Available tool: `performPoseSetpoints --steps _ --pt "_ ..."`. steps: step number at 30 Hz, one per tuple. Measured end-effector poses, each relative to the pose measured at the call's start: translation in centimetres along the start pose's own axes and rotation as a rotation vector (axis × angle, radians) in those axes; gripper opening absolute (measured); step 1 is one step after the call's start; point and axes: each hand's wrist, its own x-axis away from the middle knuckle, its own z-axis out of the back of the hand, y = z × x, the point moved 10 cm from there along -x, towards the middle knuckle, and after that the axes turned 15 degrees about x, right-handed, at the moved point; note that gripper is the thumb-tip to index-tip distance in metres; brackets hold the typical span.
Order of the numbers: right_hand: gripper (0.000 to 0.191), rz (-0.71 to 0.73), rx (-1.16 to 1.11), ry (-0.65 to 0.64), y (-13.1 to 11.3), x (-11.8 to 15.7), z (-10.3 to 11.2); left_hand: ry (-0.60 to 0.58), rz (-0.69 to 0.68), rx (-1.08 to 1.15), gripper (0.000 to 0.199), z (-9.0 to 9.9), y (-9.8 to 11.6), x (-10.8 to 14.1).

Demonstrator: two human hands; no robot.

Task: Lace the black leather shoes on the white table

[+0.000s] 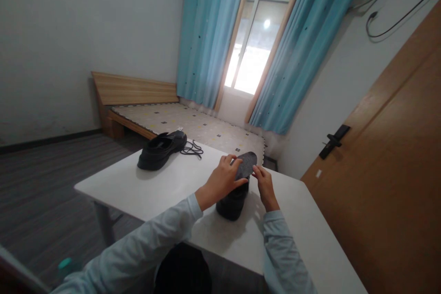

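A dark grey insole (pixel 247 164) is held up over a black shoe (pixel 230 206) on the white table (pixel 179 183). My left hand (pixel 222 177) grips the insole's left side, its thumb stretched across the lower part. At the right edge, my right hand (pixel 264 183) pinches the insole between thumb and fingers. Much of the shoe beneath is hidden by the insole and my left hand. Farther left on the table sits a second black shoe (pixel 160 150), with black shoelaces (pixel 193 149) lying loose beside its toe.
Beyond the table is a bed (pixel 206 126) with a wooden headboard (pixel 138 92). A wooden door (pixel 389 170) with a black handle (pixel 334 141) stands on the right. Blue curtains (pixel 210 32) hang by the window. A teal-topped object (pixel 65 264) is low at the left.
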Motion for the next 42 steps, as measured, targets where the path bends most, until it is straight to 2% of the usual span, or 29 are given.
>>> performPoseSetpoints --steps 6,10,14,19,22,25,36,42 --pt "0.031 -0.032 -0.092 0.000 0.2 0.2 0.1 -0.072 -0.026 -0.016 0.038 0.8 0.7 -0.1" --pt "0.031 -0.034 -0.111 -0.004 0.2 0.4 0.1 -0.109 -0.051 -0.031 0.022 2.3 0.6 -1.6" --pt "0.031 0.018 -0.102 -0.038 -0.6 0.4 -0.3 -0.165 -0.132 -0.038 0.022 3.3 1.0 -3.6" --pt "0.026 0.126 -0.066 -0.091 -2.5 0.6 -0.6 -0.249 -0.179 -0.166 0.036 1.8 0.5 -5.7" --pt "0.024 0.167 -0.058 -0.112 -3.3 0.8 -0.9 -0.344 -0.244 -0.219 0.043 -0.1 0.4 -5.9" --pt "0.020 0.184 -0.075 -0.142 -3.5 1.1 -1.2 -0.395 -0.263 -0.266 0.041 -1.2 0.0 -5.7" --pt "0.022 0.206 -0.006 -0.218 -4.0 1.4 -2.2 -0.405 -0.173 -0.240 0.026 -1.3 -1.7 -5.0" --pt "0.026 0.209 0.023 -0.179 -3.5 1.0 -1.8 -0.455 -0.201 -0.101 0.022 -1.3 -1.3 -4.9"
